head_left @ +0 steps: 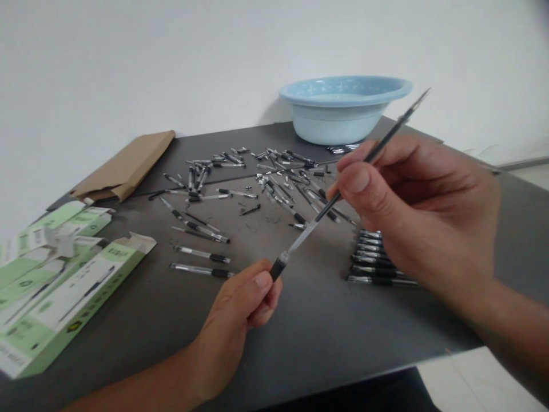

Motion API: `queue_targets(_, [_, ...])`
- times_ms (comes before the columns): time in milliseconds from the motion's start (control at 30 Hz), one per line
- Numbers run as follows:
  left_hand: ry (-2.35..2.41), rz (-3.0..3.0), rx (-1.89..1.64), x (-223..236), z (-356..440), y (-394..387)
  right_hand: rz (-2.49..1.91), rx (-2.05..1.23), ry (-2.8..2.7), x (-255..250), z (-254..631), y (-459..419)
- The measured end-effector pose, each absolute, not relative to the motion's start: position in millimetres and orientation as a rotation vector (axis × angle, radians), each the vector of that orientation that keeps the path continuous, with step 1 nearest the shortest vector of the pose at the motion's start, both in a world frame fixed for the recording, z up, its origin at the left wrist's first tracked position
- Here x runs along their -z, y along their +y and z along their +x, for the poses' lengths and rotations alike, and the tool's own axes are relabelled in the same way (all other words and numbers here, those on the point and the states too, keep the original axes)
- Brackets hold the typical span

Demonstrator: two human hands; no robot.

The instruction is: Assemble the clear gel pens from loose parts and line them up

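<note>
My left hand (234, 317) is closed around a pen barrel (279, 267); its black grip end sticks out past the thumb, and the rest is hidden in the fingers. Between thumb and fingers, my right hand (441, 212) pinches a black ink refill (391, 133), slanted with its tip pointing up and right. The clear lower end of the refill meets the mouth of the barrel; whether it sits inside I cannot tell. Below my right hand lies a row of several pens (371, 257). Near my left hand are two separate pens (201, 270) (201, 253).
Loose pens, refills and small parts (281, 189) are scattered over the dark table (317, 326). A light blue basin (338, 117) stands at the back by the wall. At the left lie a brown paper envelope (128, 160) and several green-and-white pen boxes (81, 297).
</note>
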State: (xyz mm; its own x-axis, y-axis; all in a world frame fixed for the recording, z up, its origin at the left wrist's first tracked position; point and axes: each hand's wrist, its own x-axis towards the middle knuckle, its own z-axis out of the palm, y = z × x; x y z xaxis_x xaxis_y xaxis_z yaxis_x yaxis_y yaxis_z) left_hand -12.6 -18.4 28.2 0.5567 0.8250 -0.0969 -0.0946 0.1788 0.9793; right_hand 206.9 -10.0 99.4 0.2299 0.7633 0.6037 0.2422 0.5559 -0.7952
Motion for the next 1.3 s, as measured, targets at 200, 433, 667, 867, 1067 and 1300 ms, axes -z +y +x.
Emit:
queue_targets(200, [0.771,1.234,-0.738,-28,-14,-19,-0.981,-0.384,-1.333,-99,205,-10])
queue_targets(433, [0.78,1.221,-0.732,-28,-13,-19,-0.973,-0.416,-1.303,-101,202,-11])
queue_targets(667, [0.792,1.239,-0.757,-28,-14,-22,-1.058,-0.448,-1.456,-90,205,-15])
queue_targets(867, [0.809,1.375,-0.793,-21,-18,-27,-0.953,-0.677,-1.733,-87,203,-12])
queue_targets(1067, [0.793,1.467,-0.814,-17,-19,-29,-0.826,-0.847,-1.783,-86,222,-4])
queue_targets(1300, [0.747,1.52,-0.827,-13,-16,-26,-0.974,-0.55,-1.366,-88,252,34])
